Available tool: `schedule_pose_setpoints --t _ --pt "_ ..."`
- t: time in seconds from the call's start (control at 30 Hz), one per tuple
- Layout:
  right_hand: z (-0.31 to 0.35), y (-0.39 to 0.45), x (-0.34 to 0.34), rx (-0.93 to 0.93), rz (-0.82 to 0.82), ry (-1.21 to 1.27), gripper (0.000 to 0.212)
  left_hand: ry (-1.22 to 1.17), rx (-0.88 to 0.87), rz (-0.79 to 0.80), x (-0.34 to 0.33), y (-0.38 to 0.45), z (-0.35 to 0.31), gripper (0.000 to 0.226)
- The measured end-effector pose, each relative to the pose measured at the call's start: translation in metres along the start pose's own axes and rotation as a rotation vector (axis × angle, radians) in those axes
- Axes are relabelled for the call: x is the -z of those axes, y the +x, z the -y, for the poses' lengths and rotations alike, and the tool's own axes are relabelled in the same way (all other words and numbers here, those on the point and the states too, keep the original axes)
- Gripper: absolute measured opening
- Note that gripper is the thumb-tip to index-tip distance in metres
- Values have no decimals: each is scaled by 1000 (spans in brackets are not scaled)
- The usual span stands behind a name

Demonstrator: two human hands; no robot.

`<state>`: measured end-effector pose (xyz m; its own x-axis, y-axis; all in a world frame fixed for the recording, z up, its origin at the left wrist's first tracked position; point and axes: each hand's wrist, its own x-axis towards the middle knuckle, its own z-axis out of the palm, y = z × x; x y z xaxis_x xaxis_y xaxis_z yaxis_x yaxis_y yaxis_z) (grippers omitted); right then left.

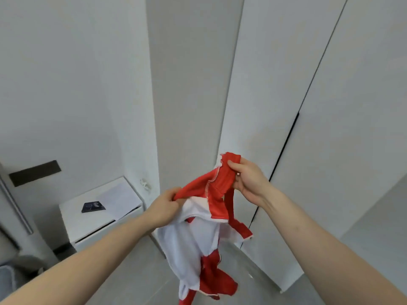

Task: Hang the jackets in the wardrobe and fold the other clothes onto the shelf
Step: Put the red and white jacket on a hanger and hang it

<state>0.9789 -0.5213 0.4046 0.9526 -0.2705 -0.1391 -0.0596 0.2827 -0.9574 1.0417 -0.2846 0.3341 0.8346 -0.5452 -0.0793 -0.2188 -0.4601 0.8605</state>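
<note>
Both hands are holding a red and white garment (198, 227) in the air before the closed wardrobe (330, 106): the left hand (164, 208) is pinching a red edge, the right hand (246, 179) is gripping what is probably the collar. The loose, inside-out lower part is dangling and could tangle or slip floorward.

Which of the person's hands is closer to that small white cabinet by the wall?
Left. The left hand grips the red-and-white garment just right of the white cabinet; the right hand grips it farther right.
</note>
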Motion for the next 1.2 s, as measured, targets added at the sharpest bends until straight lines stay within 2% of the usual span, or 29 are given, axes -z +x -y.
schedule_pose_setpoints --t 0.07,0.13,0.23,0.37,0.5,0.63,0.73,0.83,1.0,1.2 --pt "3 9 38 20 -159 -185 20 -73 -50 -77 2 20 -29 31" --pt "4 20 77 52 -293 -291 19 -159 -160 -47 0 42 -62 41" --pt "9 41 134 96 -461 -363 17 -197 -128 -115 -11 81 -98 43" --pt "24 83 203 148 -610 -404 36 -171 -123 -114 -36 130 -130 39" --pt "43 133 258 116 -610 -556 67 -93 -96 -143 -51 180 -156 25" --pt "57 189 291 81 -534 -629 80 -26 -76 -180 -65 219 -175 26" --pt "61 225 300 119 -501 -629 66 28 -79 -202 -69 240 -184 29" --pt "62 250 301 157 -598 -572 53 50 -73 -243 -73 258 -188 31" --pt "46 251 289 199 -709 -632 53 60 -28 -272 -66 263 -178 26" --pt "38 243 284 202 -678 -610 50 37 -8 -288 -65 269 -171 28"
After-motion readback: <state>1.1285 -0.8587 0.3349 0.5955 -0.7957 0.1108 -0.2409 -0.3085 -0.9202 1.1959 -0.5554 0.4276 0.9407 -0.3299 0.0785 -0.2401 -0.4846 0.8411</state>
